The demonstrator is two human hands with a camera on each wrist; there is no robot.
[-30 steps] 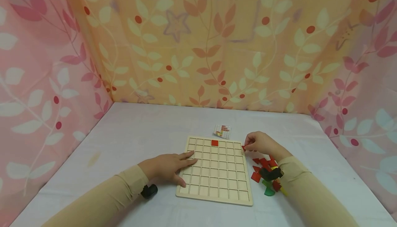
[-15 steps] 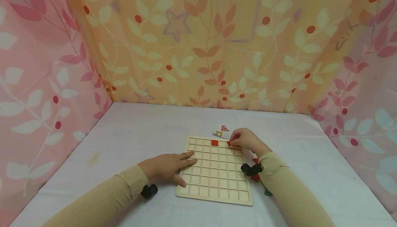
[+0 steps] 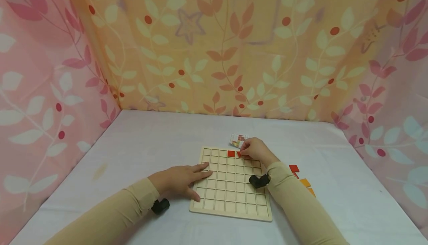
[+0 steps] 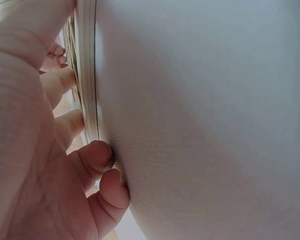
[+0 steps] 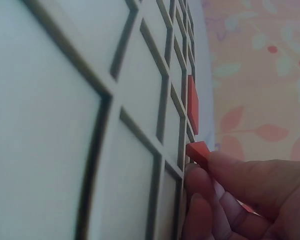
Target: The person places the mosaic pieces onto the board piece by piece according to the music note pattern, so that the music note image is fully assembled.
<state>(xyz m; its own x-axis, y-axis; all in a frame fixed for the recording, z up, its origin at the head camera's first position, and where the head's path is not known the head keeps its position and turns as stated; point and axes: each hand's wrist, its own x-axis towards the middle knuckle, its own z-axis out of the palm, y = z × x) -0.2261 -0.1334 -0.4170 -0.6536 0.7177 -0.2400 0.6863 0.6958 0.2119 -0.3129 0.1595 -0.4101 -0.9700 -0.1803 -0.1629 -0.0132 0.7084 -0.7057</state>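
A wooden grid board (image 3: 220, 194) lies on the table, with a red square tile (image 3: 231, 154) in its far row. My left hand (image 3: 175, 180) rests on the board's left side, thumb and fingers spread. In the left wrist view, two of its fingertips (image 4: 115, 187) lie below the board's side edge, by the tablecloth. Just right of the square tile, my right hand (image 3: 256, 151) pinches a red triangular tile (image 5: 197, 149) between thumb and fingers. This tile is tilted over the far row in the right wrist view, partly covered by the fingers.
Behind the board is a small card (image 3: 235, 139) with a coloured grid picture, partly behind the right hand. Right of the board lie a red tile (image 3: 294, 168) and orange tiles (image 3: 305, 183); the right sleeve (image 3: 297, 200) hides the other loose pieces. Patterned curtains (image 3: 214, 51) enclose the table.
My right hand has carried the red triangular tile leftward from the board's right edge to beside the red square. The sleeve now covers much of the pile. The left hand stays put.
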